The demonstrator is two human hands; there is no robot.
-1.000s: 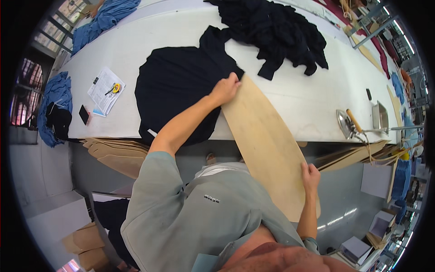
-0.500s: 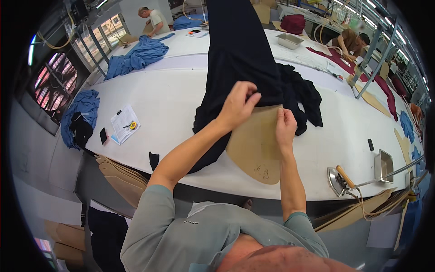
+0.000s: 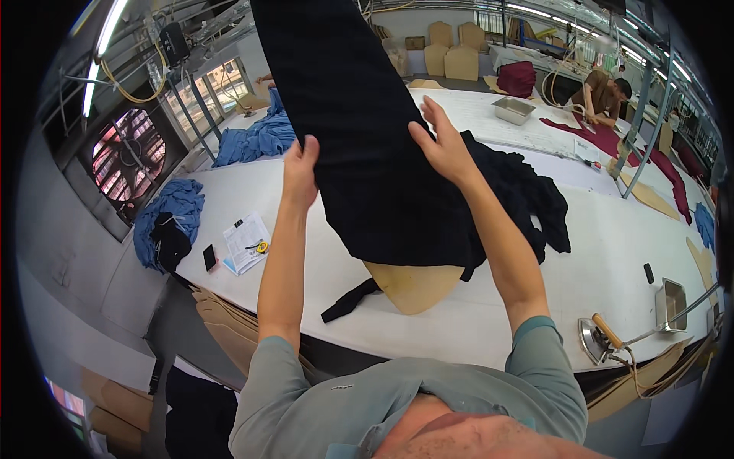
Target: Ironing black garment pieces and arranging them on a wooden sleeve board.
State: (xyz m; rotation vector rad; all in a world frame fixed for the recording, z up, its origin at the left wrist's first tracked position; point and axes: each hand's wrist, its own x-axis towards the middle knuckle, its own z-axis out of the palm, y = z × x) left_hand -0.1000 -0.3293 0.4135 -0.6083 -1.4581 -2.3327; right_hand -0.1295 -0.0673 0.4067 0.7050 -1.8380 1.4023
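A long black knit garment piece [image 3: 359,130] stretches from the upper edge down over the white table. A tan card template [image 3: 417,289] reaches into its near end; only the rounded tip sticks out, and the rest is hidden. Against the cloth's left edge stands my left hand [image 3: 300,174], thumb upright; its other fingers are mostly hidden. At the right edge, my right hand [image 3: 446,149] is open, its fingers stretched and apart, with the thumb close to the cloth. More bunched black fabric [image 3: 527,195] lies to the right, and a narrow black strip [image 3: 350,301] beside the template.
An iron [image 3: 596,336] and a metal tray [image 3: 671,304] stand at the right edge. On the left are papers with a yellow tape [image 3: 248,243], a phone [image 3: 210,258] and blue garments [image 3: 172,222]. A co-worker [image 3: 602,96] bends over maroon fabric [image 3: 612,141] at far right.
The garment has been drawn nearer over the template, covering most of it. My hands have moved apart to the garment's two sides; the right no longer pinches the template's edge.
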